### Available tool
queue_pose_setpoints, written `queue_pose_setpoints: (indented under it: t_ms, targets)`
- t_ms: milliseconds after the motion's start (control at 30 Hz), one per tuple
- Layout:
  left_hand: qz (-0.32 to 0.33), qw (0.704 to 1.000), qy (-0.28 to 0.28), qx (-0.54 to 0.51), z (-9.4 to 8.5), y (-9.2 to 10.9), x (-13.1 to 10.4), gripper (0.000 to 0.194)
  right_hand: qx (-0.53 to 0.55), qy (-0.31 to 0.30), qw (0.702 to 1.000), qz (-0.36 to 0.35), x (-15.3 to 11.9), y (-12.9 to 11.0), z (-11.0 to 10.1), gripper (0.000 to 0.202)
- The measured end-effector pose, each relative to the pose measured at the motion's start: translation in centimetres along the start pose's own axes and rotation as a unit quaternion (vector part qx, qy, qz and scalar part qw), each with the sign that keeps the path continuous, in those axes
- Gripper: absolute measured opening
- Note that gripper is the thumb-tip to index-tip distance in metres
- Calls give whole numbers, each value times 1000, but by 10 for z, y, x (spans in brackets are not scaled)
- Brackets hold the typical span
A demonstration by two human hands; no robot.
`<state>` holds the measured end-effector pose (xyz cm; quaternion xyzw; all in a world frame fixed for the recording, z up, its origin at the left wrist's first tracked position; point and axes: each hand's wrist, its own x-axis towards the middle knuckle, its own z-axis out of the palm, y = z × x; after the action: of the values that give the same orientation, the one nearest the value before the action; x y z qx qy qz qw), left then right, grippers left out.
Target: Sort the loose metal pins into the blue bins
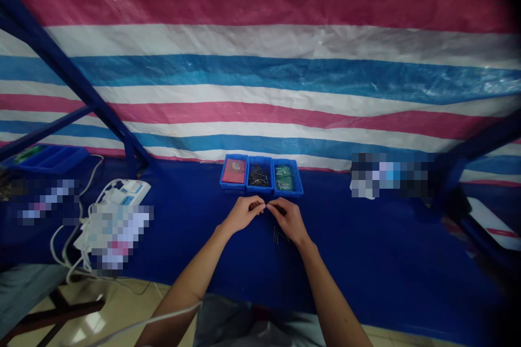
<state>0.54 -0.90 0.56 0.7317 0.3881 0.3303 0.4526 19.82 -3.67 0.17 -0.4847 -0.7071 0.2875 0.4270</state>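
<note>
My left hand (245, 213) and my right hand (288, 219) meet over the blue table, thumbs and fingers pinched, fingertips almost touching. Whatever they pinch is too small to make out. Just beyond them three blue bins stand in a row. A flat red piece with a small pale item on it lies in the left bin (233, 187). Many thin dark metal pieces, like screws, fill the middle bin (259, 190). Green and pale small pieces are in the right bin (290, 193). A few thin metal pieces (276, 235) lie loose on the table beneath my right hand.
To the left, a white power strip (138, 191) sits among white cables and blurred packets. A blue divided tray (52, 160) is farther left. Blurred items lie at right, near a dark frame post. A striped sheet (260, 81) hangs behind the table (366, 255).
</note>
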Motion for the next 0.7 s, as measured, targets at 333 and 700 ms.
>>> queue_pose_setpoints:
  t_ms: [333, 700]
  targets:
    - [4, 1000, 4, 13, 1, -2, 1, 26, -15, -4, 1000, 14, 0, -1, 0, 37]
    - [3, 1000, 1, 17, -1, 0, 1, 24, 2, -12, 999, 53, 0, -3, -1, 38]
